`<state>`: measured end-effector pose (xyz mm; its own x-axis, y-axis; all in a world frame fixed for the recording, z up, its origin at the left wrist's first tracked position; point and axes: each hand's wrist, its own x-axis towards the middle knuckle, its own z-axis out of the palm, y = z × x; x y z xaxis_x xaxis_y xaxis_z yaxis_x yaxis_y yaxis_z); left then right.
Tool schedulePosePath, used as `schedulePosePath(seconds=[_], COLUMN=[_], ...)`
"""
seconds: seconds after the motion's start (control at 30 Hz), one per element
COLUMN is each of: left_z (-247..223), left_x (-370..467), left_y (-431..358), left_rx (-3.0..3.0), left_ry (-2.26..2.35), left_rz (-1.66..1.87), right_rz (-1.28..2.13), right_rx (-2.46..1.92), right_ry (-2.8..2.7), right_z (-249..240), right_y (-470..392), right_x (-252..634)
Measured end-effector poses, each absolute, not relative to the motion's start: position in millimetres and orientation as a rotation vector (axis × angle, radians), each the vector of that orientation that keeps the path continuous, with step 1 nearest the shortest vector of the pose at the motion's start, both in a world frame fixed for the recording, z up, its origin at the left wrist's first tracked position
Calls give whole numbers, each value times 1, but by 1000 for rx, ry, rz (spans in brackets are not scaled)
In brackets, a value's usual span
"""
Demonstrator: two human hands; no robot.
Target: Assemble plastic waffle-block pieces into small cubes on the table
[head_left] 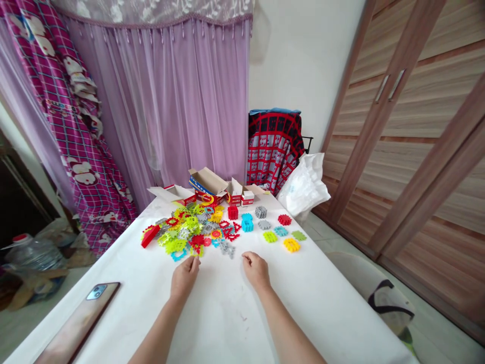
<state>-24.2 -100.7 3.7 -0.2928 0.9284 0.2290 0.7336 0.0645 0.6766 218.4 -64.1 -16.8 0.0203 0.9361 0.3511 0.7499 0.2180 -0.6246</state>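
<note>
My left hand (185,277) rests on the table in a loose fist, close to the front edge of a heap of plastic gear-shaped building pieces (184,231). Nothing shows between its fingers. Curled the same way, my right hand (256,269) lies to the right of a few grey pieces (228,248), with no object visible in it. Past the right hand are small stacks sorted by colour: yellow (291,245), lime green (270,236), blue (247,222), grey (260,212) and red (284,220). A red block of pieces (232,213) stands behind the heap.
Opened cardboard boxes (208,181) line the table's far end. A phone (81,318) lies face down at the left edge of the white table (215,323). Beyond the far right corner is a white plastic bag (305,184). A wooden wardrobe (413,126) stands at right.
</note>
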Motion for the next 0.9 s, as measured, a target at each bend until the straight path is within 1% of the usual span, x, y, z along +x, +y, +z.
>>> schedulePosePath(seconds=[0.4, 0.53, 0.9], left_z=[11, 9, 11], left_x=[-19, -21, -25], left_y=[-101, -102, -101], left_rx=[1711, 1725, 1671], left_ry=[2189, 2170, 2099], left_rz=[931, 914, 884], right_rz=[497, 501, 494], right_rx=[-1445, -1391, -1410], right_ry=[-1694, -1674, -1590], right_z=[-25, -27, -25], right_y=[-54, -45, -18], right_x=[220, 217, 207])
